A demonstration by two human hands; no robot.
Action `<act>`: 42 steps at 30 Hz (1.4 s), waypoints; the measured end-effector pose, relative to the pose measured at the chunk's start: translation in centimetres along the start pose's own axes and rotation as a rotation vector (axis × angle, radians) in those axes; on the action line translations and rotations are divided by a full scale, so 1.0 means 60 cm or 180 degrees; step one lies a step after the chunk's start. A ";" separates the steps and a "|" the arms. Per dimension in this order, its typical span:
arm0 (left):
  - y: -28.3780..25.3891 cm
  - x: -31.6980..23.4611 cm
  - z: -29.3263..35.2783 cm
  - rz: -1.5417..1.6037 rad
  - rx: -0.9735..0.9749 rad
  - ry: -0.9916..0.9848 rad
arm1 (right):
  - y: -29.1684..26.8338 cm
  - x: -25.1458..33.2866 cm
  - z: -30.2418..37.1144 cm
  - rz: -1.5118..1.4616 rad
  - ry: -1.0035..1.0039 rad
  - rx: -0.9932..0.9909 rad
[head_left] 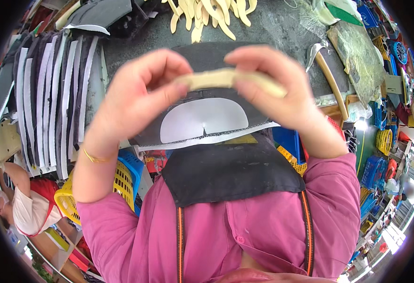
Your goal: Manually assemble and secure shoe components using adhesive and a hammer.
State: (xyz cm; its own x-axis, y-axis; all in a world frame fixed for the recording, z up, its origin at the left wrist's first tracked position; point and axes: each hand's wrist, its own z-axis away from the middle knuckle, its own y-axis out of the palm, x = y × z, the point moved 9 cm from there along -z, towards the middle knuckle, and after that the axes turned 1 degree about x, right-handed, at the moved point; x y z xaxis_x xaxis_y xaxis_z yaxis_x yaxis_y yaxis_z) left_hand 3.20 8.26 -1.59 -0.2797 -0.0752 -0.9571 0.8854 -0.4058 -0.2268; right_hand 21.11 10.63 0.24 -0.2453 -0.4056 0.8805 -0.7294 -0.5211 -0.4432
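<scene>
Both hands pinch a short cream-coloured strip (211, 79) and stretch it level between them. My left hand (138, 92) grips its left end between thumb and fingers. At the other end, my right hand (275, 78) has its thumb against the strip, and the tail of it runs blurred across the palm. Beneath them lies a flat black piece (145, 129) with a white half-oval patch (204, 118) and a white stitched edge (211, 140) facing me. Whether the strip touches the black piece cannot be made out.
A bundle of cream strips (211, 14) lies at the far side of the dark worktop (131, 45). Black pieces with white edges (56, 94) are stacked left. A hammer (327, 75) rests at right near plastic sheeting (358, 52). Another person (35, 203) is at lower left.
</scene>
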 end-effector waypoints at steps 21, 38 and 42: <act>0.061 0.035 0.017 -0.3544 -0.1064 0.0560 | 0.100 -0.099 0.008 0.1426 0.0233 -0.0175; 0.165 0.025 0.010 -0.3452 -0.0108 0.1341 | 0.047 -0.102 0.043 0.1356 0.0202 -0.0842; 0.169 0.031 0.003 -0.3671 -0.0234 0.1317 | 0.048 -0.101 0.047 0.1866 0.0325 -0.0629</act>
State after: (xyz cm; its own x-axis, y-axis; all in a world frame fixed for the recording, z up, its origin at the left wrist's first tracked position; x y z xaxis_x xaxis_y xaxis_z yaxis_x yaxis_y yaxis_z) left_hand 11.58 3.85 -5.62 -0.7860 0.5941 -0.1712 0.2200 0.0099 -0.9755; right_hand 22.28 9.49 -6.86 -0.6931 -0.5029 0.5164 -0.5570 -0.0812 -0.8266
